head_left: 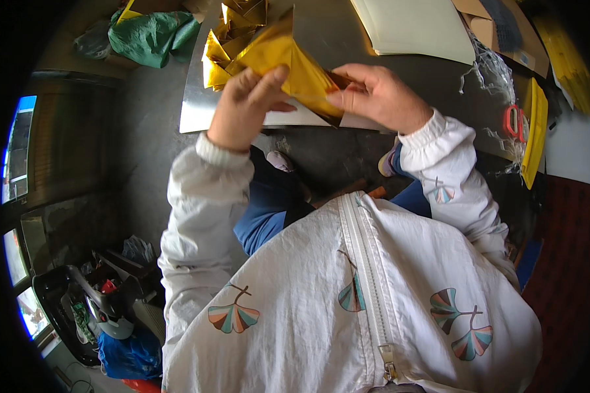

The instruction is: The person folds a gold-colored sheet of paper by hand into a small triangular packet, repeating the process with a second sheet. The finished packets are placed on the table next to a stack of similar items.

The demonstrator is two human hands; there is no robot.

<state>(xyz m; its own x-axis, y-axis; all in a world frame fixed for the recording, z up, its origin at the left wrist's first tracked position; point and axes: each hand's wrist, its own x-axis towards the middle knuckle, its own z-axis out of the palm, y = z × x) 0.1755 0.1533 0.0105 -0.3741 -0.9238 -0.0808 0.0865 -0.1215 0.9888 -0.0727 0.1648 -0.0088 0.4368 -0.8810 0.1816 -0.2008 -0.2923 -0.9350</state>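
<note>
A shiny gold foil sheet [299,77], partly folded with creased, pointed edges, is held up between my two hands near the front edge of the metal-topped table [193,108]. My left hand [250,101] pinches its left side between thumb and fingers. At the lower right corner, my right hand [381,97] is closed on the same sheet, thumb on top. Some of the fingertips are hidden behind the foil. Just beyond my left hand lies a pile of folded gold foil pieces [217,56].
A stack of pale sheets [416,29] lies at the far right of the table. Red-handled scissors [515,123], white plastic strings [494,69] and a yellow strip [536,131] are along the right side. A green bag [152,38] is at far left; a black container [56,295] stands at lower left.
</note>
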